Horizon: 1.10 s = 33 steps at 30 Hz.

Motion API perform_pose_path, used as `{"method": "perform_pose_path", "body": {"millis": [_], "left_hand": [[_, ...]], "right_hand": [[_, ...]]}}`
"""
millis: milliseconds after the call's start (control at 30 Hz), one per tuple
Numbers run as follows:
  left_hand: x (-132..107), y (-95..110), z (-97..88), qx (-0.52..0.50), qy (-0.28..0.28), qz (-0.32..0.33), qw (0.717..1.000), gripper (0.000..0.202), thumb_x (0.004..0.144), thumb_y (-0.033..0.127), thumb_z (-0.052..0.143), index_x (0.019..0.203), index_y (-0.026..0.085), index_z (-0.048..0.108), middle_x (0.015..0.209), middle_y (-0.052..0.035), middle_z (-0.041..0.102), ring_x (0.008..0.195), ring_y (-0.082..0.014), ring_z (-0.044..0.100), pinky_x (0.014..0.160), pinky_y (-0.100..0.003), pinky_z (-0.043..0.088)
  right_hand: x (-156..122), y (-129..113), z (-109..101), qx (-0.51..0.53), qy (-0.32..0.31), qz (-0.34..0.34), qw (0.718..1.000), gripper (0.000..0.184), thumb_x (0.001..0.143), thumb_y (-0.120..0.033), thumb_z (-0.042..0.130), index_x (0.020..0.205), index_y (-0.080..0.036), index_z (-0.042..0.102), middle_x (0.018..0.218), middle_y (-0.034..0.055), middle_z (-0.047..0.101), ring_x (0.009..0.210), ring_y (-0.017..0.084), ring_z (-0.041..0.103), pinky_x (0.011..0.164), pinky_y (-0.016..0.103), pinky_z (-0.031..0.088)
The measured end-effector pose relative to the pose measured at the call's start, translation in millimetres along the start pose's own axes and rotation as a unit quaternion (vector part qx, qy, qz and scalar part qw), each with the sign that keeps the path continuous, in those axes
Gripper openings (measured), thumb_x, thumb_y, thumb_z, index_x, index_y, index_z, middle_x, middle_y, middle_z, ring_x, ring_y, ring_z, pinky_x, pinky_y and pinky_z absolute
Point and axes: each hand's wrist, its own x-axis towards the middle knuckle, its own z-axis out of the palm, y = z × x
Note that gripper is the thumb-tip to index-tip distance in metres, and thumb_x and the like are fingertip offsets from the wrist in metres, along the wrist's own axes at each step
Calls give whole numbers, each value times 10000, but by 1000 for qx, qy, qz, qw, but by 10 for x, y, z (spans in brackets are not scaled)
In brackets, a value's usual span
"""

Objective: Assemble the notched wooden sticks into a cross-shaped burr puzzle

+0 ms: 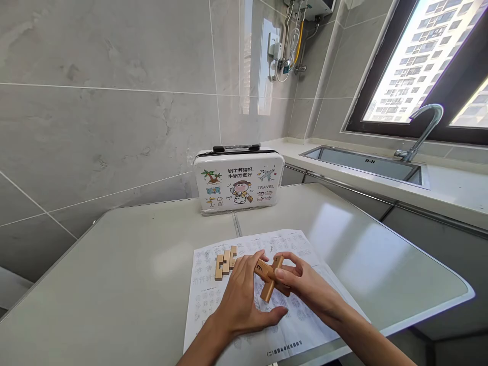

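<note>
Crossed, notched wooden puzzle pieces (269, 278) sit joined above a printed sheet (284, 240). My right hand (307, 287) pinches them between thumb and fingers from the right. My left hand (244, 295) is at their left side, its fingers stretched out near the end of one piece and its thumb spread well away below. Whether the left fingertips press on the wood is hard to tell. A dark mark shows on one held piece. Beyond my left hand, several loose notched wooden pieces (224, 263) lie side by side on the sheet, partly hidden by the fingers.
The sheet lies on a pale table (152, 274). A white printed carry case (240, 178) with a black handle stands at the table's back, near the tiled wall. To the right is a counter with a sink (366, 163) and a curved faucet (425, 129) under a window.
</note>
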Motion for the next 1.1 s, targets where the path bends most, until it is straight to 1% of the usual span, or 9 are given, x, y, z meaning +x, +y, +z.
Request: {"method": "perform_pose_path", "body": {"millis": [67, 133, 267, 333, 433, 600, 800, 967, 1100], "left_hand": [[-1, -35, 0, 26, 11, 1, 1000, 1081, 795, 493, 795, 1626, 252, 146, 1471, -172, 540, 1356, -406, 518, 1133, -622, 420], [8, -72, -1, 54, 30, -8, 998, 1042, 840, 477, 764, 1637, 246, 135, 1509, -180, 516, 1390, -405, 497, 1140, -624, 421], [60, -153, -67, 128, 69, -18, 989, 682, 950, 380, 672, 1538, 243, 355, 1514, -166, 504, 1398, -364, 487, 1146, -588, 433], [84, -208, -154, 157, 78, -16, 984, 531, 974, 356, 648, 1458, 249, 458, 1515, -156, 494, 1404, -359, 470, 1129, -571, 452], [78, -325, -326, 177, 63, -21, 982, 419, 974, 355, 654, 1372, 275, 551, 1497, -131, 503, 1419, -364, 445, 1112, -559, 476], [-38, -587, -545, 170, 2, -47, 984, 572, 915, 445, 741, 1423, 303, 523, 1539, -115, 490, 1461, -380, 414, 1146, -578, 461], [-113, -778, -609, 136, -35, -80, 987, 881, 825, 487, 832, 1552, 283, 377, 1571, -152, 485, 1461, -406, 438, 1165, -614, 432], [-116, -823, -671, 108, -44, -121, 986, 896, 803, 506, 846, 1551, 289, 402, 1537, -141, 530, 1421, -401, 482, 1145, -589, 451], [-136, -857, -736, 107, -40, -145, 983, 828, 827, 482, 827, 1537, 304, 439, 1483, -113, 575, 1376, -366, 519, 1130, -549, 465]], "right_hand": [[58, -41, -81, -32, 18, -23, 999, 645, 744, -558, 906, 1155, -232, 530, 902, 33, 786, 882, 254, 726, 760, 332, 503], [153, -77, -212, -65, 41, -61, 995, 655, 764, -553, 895, 1195, -248, 507, 999, 54, 791, 1002, 282, 736, 803, 349, 528], [402, -98, -557, -112, 139, -145, 973, 706, 718, -554, 917, 1195, -262, 487, 1278, 125, 730, 1191, 323, 712, 976, 429, 562], [516, -79, -722, -167, 199, -165, 951, 737, 702, -573, 915, 1208, -256, 483, 1292, 144, 722, 1166, 334, 729, 1025, 469, 554], [644, -28, -919, -241, 273, -156, 918, 729, 695, -600, 892, 1201, -257, 494, 1242, 125, 751, 1147, 340, 738, 1054, 505, 541], [798, 64, -1130, -284, 318, -138, 894, 706, 718, -632, 848, 1191, -269, 470, 1135, 79, 792, 1150, 318, 732, 1049, 486, 529], [975, 125, -1239, -267, 319, -150, 897, 756, 694, -631, 853, 1221, -249, 469, 1148, 104, 782, 1143, 326, 727, 992, 446, 545], [1036, 161, -1255, -270, 314, -145, 899, 751, 736, -640, 813, 1256, -231, 457, 1133, 101, 786, 1148, 326, 714, 1004, 451, 523], [1028, 201, -1259, -278, 319, -140, 895, 781, 742, -676, 784, 1294, -218, 474, 1156, 112, 773, 1115, 344, 715, 978, 463, 526]]}}
